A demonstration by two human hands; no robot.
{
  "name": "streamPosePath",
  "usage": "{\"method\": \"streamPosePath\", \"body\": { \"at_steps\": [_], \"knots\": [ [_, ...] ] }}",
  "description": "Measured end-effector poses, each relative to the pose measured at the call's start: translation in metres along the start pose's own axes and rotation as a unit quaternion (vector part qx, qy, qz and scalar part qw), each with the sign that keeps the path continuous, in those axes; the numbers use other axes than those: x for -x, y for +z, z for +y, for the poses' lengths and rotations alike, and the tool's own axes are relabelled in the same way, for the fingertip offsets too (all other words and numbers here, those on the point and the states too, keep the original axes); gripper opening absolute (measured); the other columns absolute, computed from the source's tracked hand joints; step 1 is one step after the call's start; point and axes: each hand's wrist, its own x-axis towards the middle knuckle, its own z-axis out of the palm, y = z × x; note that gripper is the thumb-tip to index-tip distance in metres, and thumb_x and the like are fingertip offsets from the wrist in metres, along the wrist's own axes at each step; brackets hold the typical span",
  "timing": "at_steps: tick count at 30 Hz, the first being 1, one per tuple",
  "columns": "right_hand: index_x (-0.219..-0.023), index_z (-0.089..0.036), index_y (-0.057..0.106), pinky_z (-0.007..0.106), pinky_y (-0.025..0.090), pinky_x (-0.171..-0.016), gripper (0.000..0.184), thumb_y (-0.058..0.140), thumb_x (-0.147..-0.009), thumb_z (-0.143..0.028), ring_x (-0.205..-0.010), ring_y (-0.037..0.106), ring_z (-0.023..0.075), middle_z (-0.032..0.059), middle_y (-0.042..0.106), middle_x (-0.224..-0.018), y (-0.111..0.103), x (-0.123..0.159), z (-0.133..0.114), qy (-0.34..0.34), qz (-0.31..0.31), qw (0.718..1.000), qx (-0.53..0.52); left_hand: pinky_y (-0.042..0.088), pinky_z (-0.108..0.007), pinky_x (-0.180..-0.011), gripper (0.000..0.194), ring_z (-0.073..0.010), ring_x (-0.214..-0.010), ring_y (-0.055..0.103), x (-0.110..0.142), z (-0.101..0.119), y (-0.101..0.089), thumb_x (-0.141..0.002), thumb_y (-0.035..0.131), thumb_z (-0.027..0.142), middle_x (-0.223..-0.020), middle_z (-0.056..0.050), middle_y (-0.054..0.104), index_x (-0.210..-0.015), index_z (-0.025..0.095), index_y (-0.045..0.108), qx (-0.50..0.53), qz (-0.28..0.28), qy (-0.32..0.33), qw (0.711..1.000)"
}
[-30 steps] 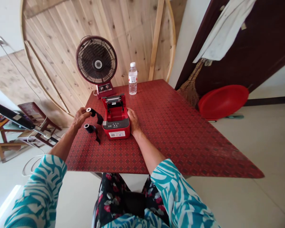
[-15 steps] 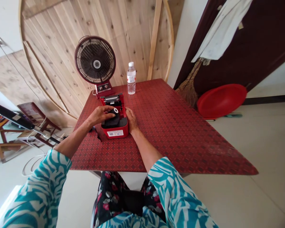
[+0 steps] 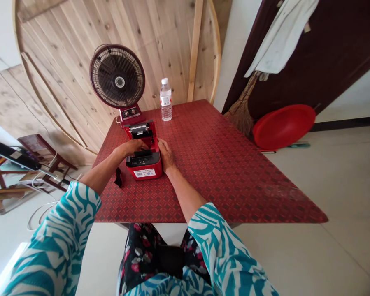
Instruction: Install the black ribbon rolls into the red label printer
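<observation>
Chair (image 3: 38, 153) of dark wood stands at far left, beyond the counter (image 3: 222, 176). Loose black strip (image 3: 118, 178) lies on the counter left of the red printer (image 3: 146, 172), apart from it, its length running mostly away from the person. Fan (image 3: 117, 78) stands behind the printer, slightly left. Left hand (image 3: 131, 149) reaches across the printer's left wall, fingers down in the open compartment; it is the nearer hand to that cavity. Dark band (image 3: 143, 153) shows at its fingers, along the compartment's front edge; whether it is gripped cannot be told. Printer sits upright between the hands, front panel towards the person, raised lid (image 3: 140, 129) at the far end. Right hand (image 3: 166, 155) is open, laid against the outer right wall. Capped bottle (image 3: 166, 102), contents clear, stands upright behind. Broom (image 3: 243, 113) and tilted red basin (image 3: 284, 126) are further right, basin interior mostly unobserved
</observation>
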Motion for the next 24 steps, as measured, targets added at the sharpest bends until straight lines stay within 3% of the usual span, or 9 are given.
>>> {"method": "streamPosePath", "body": {
  "at_steps": [3,6,9,12,15,19,24],
  "knots": [
    [-0.109,-0.027,0.068,0.043,0.047,-0.109,0.043,0.061,-0.079,-0.057,-0.111,0.067,0.0208,0.0021,0.075,-0.116,0.001,0.001,0.0,0.003,-0.003,1.0,-0.003,0.053,-0.031,-0.074,0.021,-0.0244,-0.08,0.071,0.018,0.002,-0.002,-0.072,0.073,0.04,-0.083,-0.004,0.078,-0.082,0.023,0.079,0.047,-0.016,0.014,0.999],
    [-0.11,-0.027,0.069,0.042,0.047,-0.109,0.044,0.062,-0.079,-0.058,-0.112,0.067,0.0208,0.0025,0.075,-0.118,0.001,0.003,-0.003,0.0,-0.007,1.0,-0.001,0.054,-0.033,-0.076,0.045,-0.025,-0.082,0.07,0.047,0.0,0.004,-0.082,0.063,0.061,-0.087,-0.007,0.077,-0.092,0.02,0.079,0.098,0.125,-0.009,0.987],
    [-0.111,-0.026,0.068,0.041,0.048,-0.108,0.048,0.063,-0.077,-0.06,-0.112,0.067,0.021,0.003,0.075,-0.119,0.001,0.004,-0.005,0.003,-0.007,1.0,-0.005,0.054,-0.034,-0.073,0.062,-0.0244,-0.077,0.07,0.076,-0.004,0.019,-0.087,0.049,0.073,-0.081,-0.007,0.076,-0.09,0.018,0.079,0.127,0.197,-0.027,0.972],
    [-0.112,-0.025,0.067,0.042,0.048,-0.108,0.051,0.064,-0.076,-0.06,-0.113,0.067,0.022,0.0042,0.074,-0.119,0.0,0.004,-0.006,0.008,-0.003,1.0,-0.003,0.053,-0.039,-0.091,0.061,-0.0257,-0.091,0.071,0.091,-0.009,0.037,-0.093,0.042,0.07,-0.091,-0.007,0.077,-0.087,0.021,0.079,0.125,0.242,0.049,0.961],
    [-0.114,-0.024,0.066,0.044,0.048,-0.109,0.052,0.063,-0.077,-0.06,-0.116,0.065,0.0235,0.0064,0.072,-0.124,-0.002,0.004,-0.005,0.002,-0.004,1.0,0.02,0.039,-0.045,-0.113,0.057,-0.0249,-0.099,0.07,0.095,-0.014,0.05,-0.097,0.038,0.064,-0.098,-0.007,0.078,-0.089,0.023,0.077,0.078,0.284,0.133,0.946],
    [-0.122,-0.024,0.062,0.043,0.043,-0.114,0.055,0.055,-0.084,-0.062,-0.127,0.06,0.0225,0.0075,0.065,-0.136,-0.007,0.002,0.0,-0.022,0.004,0.998,0.065,0.035,-0.047,-0.116,0.056,-0.0239,-0.102,0.07,0.095,-0.019,0.055,-0.098,0.033,0.062,-0.103,-0.008,0.078,-0.099,0.024,0.075,0.006,0.286,0.16,0.945],
    [-0.133,-0.026,0.054,0.044,0.044,-0.115,0.066,0.049,-0.084,-0.07,-0.131,0.058,0.0213,0.0092,0.058,-0.145,-0.011,-0.014,0.0,-0.031,-0.012,0.996,0.087,0.03,-0.049,-0.117,0.047,-0.026,-0.112,0.066,0.1,-0.022,0.053,-0.097,0.042,0.058,-0.109,-0.008,0.078,-0.108,0.026,0.075,-0.068,0.271,0.189,0.942]
  ]
}}
